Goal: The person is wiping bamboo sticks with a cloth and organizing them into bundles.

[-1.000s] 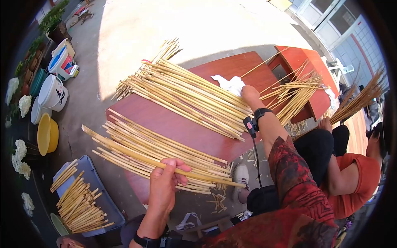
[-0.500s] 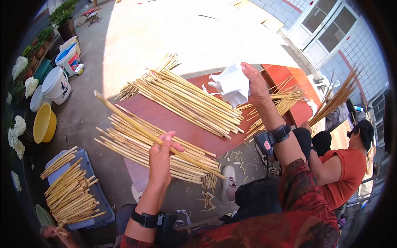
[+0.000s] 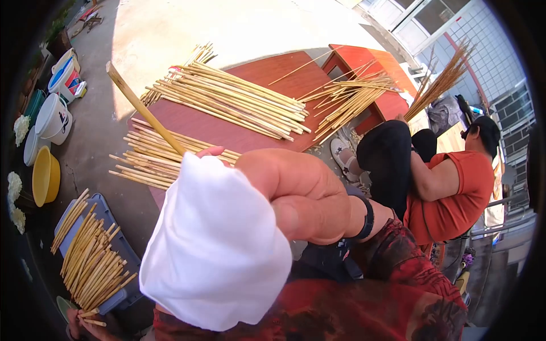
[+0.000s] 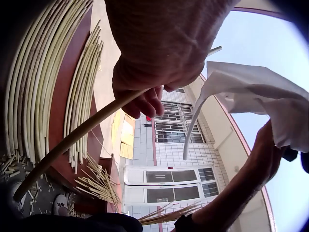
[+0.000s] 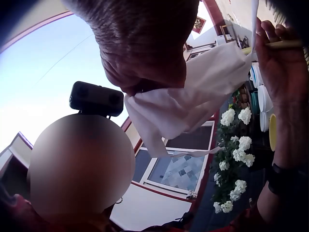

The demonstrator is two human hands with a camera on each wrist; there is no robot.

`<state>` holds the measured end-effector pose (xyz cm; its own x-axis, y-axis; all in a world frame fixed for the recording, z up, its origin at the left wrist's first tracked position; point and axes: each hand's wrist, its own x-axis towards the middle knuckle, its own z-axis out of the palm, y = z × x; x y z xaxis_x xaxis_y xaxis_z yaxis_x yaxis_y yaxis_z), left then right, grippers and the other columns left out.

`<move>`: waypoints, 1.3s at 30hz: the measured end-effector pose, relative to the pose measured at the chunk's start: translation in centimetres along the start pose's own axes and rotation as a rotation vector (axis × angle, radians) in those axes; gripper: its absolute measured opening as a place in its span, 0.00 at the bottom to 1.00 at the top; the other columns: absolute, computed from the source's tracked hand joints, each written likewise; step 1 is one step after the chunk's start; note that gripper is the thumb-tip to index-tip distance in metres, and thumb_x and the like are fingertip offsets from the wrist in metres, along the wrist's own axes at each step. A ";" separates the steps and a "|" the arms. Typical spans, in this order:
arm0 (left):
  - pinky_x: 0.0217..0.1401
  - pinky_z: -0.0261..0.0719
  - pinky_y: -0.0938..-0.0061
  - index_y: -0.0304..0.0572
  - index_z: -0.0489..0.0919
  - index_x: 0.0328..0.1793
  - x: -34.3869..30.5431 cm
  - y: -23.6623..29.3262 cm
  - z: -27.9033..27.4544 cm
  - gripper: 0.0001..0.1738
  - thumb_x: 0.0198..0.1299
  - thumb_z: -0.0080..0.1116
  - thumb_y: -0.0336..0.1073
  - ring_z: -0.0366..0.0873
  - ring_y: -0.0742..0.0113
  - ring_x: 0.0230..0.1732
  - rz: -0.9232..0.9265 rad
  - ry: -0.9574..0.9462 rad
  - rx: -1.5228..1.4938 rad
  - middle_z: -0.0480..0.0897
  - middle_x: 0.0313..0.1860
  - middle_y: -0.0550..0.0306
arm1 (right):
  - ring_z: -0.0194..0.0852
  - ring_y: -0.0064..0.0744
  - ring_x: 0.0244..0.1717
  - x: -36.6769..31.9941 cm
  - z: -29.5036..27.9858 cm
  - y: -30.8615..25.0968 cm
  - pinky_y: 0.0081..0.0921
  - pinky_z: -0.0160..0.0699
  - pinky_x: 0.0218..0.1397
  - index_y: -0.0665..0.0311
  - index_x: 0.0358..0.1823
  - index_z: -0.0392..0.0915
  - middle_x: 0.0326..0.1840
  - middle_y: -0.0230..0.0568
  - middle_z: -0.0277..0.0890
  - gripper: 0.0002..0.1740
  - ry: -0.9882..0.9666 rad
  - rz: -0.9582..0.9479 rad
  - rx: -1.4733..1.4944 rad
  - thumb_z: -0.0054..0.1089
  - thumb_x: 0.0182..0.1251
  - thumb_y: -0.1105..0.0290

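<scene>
A long, pale yellow stick [image 3: 142, 108] slants up to the left in the head view. My left hand [image 4: 159, 53] holds it between thumb and fingers. In the head view most of that hand is hidden, only fingertips showing past a white cloth [image 3: 213, 244]. My right hand [image 3: 296, 190] grips this cloth, which hangs close to the camera and overlaps the stick's lower part. From the left wrist, the cloth [image 4: 260, 92] appears off to the right of the stick. A row of similar sticks [image 3: 142, 156] lies behind on the dark red table [image 3: 267, 71].
A larger row of sticks [image 3: 227, 99] and a looser pile [image 3: 352, 102] lie farther back. Short sticks fill a blue-grey tray [image 3: 133, 267] at lower left. Buckets [image 3: 54, 116] and a yellow basin [image 3: 46, 176] stand left. A person in orange [image 3: 455, 193] sits at right beside brushy stalks [image 3: 441, 79].
My right hand has picked the white cloth up from the table and brought it left and close to my body, beside the left hand. The left hand still holds the stick, now tilted more steeply.
</scene>
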<state>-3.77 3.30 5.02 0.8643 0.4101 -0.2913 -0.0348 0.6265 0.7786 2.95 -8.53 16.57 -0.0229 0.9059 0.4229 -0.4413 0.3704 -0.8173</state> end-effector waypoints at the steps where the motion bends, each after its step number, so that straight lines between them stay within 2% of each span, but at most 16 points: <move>1: 0.33 0.73 0.78 0.37 0.70 0.49 0.5 -1.3 -0.3 0.14 0.65 0.40 0.39 0.71 0.73 0.28 0.070 -0.039 0.008 0.76 0.30 0.57 | 0.64 0.26 0.39 1.0 0.5 1.5 0.20 0.64 0.40 0.71 0.43 0.67 0.38 0.38 0.67 0.14 -0.096 -0.231 -0.017 0.47 0.65 0.66; 2: 0.32 0.72 0.79 0.35 0.70 0.48 0.7 -2.0 -0.3 0.15 0.65 0.39 0.39 0.70 0.75 0.26 0.143 -0.075 0.015 0.76 0.28 0.57 | 0.59 0.16 0.30 1.7 0.8 2.9 0.13 0.60 0.34 0.71 0.45 0.65 0.33 0.29 0.62 0.14 -0.195 -0.463 -0.038 0.47 0.66 0.66; 3: 0.32 0.71 0.80 0.34 0.70 0.48 0.7 -2.5 -0.2 0.15 0.65 0.39 0.39 0.70 0.75 0.25 0.144 -0.056 0.019 0.76 0.28 0.57 | 0.59 0.16 0.30 1.9 1.3 3.4 0.14 0.60 0.34 0.71 0.45 0.65 0.33 0.29 0.62 0.14 -0.253 -0.536 -0.017 0.47 0.66 0.66; 5: 0.31 0.70 0.81 0.34 0.71 0.47 0.5 -2.5 0.2 0.15 0.65 0.40 0.39 0.70 0.75 0.25 0.150 -0.039 0.049 0.76 0.27 0.58 | 0.59 0.16 0.31 1.5 2.4 3.2 0.14 0.60 0.34 0.71 0.45 0.65 0.33 0.30 0.63 0.14 -0.277 -0.543 -0.004 0.47 0.66 0.66; 15: 0.31 0.70 0.81 0.34 0.73 0.45 1.9 -2.9 0.3 0.15 0.64 0.43 0.39 0.71 0.75 0.25 0.084 -0.002 0.100 0.77 0.27 0.58 | 0.60 0.19 0.34 -0.8 3.1 1.6 0.16 0.60 0.37 0.70 0.45 0.65 0.35 0.32 0.64 0.14 -0.212 -0.514 0.010 0.47 0.66 0.67; 20: 0.32 0.70 0.80 0.35 0.73 0.45 1.9 -3.1 0.1 0.14 0.63 0.44 0.38 0.71 0.75 0.26 0.062 0.001 0.150 0.77 0.28 0.58 | 0.60 0.20 0.35 -2.6 2.8 0.8 0.17 0.60 0.38 0.70 0.45 0.65 0.36 0.33 0.64 0.14 -0.144 -0.464 0.010 0.47 0.66 0.67; 32: 0.33 0.71 0.81 0.33 0.72 0.46 1.9 -3.7 0.2 0.14 0.63 0.42 0.37 0.72 0.74 0.26 0.021 0.023 0.221 0.77 0.28 0.58 | 0.62 0.23 0.38 -4.6 2.4 -1.0 0.19 0.61 0.41 0.70 0.46 0.65 0.38 0.36 0.65 0.14 -0.133 -0.260 0.036 0.47 0.65 0.67; 39: 0.33 0.71 0.81 0.34 0.73 0.45 1.8 -3.8 0.3 0.13 0.63 0.43 0.36 0.72 0.75 0.27 0.018 0.014 0.234 0.77 0.28 0.58 | 0.62 0.25 0.40 -5.9 2.4 -1.0 0.20 0.61 0.43 0.70 0.46 0.66 0.39 0.38 0.66 0.14 -0.121 -0.221 0.031 0.47 0.65 0.67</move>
<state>-1.95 1.46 1.75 0.8573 0.4304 -0.2823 0.0681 0.4487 0.8911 1.33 -14.71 15.81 -0.0291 0.7717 0.6353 -0.4745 0.5487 -0.6883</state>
